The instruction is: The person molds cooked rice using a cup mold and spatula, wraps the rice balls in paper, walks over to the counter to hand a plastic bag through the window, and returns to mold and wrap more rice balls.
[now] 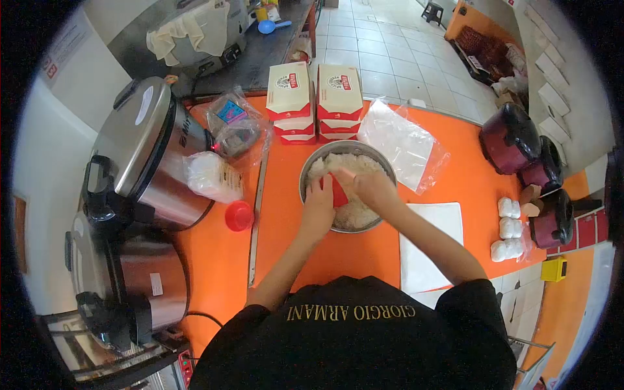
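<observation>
Rice (354,218): white, grainy and clumped, lying directly beneath both hands, heaped unevenly around the fingers.
Round pot (351,147): grey metal with a thin smooth rim, circling the rice; both hands reach inside its edge.
Red cup (340,194): between the hands and tilted, smooth-sided (its full shape is partly covered by fingers).
Left hand (316,207): grasping the red cup, fingers wrapped along its near side.
Right hand (377,193): fingers curled over the rice, just beside the cup; whether it grips anything I cannot tell.
White sheets (419,263): flat and matt, partly beneath the right forearm.
Bagged sheets (398,144): white, inside crinkled clear plastic, beyond the right hand.
Boxes (340,97): cream card with red lower sides, in two stacks just beyond the pot, ahead of both hands.
Small red bowl (239,216): round and glossy, left of the left hand.
White packet (213,177): in wrinkled clear film, farther left, near the bowl.
Steel cookers (140,153): large, brushed cylinders with black fittings, well left of the left hand.
Maroon cookers (510,140): rounded and dark-lidded, well right of the right hand.
Tabletop (338,263): smooth, bright orange, under everything near the hands.
</observation>
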Action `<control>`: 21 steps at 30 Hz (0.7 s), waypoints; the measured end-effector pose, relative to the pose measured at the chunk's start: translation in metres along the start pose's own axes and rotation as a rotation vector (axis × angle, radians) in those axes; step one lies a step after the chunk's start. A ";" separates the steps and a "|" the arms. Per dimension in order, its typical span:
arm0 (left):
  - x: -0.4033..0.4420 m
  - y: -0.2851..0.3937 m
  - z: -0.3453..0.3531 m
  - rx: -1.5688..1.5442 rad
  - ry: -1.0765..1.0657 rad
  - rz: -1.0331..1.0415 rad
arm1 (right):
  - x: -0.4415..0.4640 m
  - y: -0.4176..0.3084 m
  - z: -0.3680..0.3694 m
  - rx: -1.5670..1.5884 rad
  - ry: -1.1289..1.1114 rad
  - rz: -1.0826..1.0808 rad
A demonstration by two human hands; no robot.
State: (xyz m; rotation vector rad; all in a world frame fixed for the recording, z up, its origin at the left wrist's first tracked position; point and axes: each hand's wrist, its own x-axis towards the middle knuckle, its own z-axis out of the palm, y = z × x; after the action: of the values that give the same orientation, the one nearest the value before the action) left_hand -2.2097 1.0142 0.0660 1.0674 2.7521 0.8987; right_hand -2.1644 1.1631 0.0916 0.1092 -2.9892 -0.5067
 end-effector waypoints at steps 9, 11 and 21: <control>0.013 -0.006 -0.012 -0.024 -0.100 0.122 | -0.025 0.048 -0.056 0.168 -0.270 0.169; 0.013 -0.004 -0.020 -0.061 -0.147 0.130 | -0.031 0.056 -0.059 0.202 -0.318 0.252; 0.021 -0.011 -0.007 -0.156 -0.178 0.231 | -0.038 0.016 -0.015 0.650 -0.293 0.413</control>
State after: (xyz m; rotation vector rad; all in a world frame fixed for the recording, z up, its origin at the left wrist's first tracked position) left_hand -2.2340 1.0176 0.0693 1.3808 2.4082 0.9727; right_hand -2.1257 1.1769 0.1079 -0.5627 -3.1854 0.5374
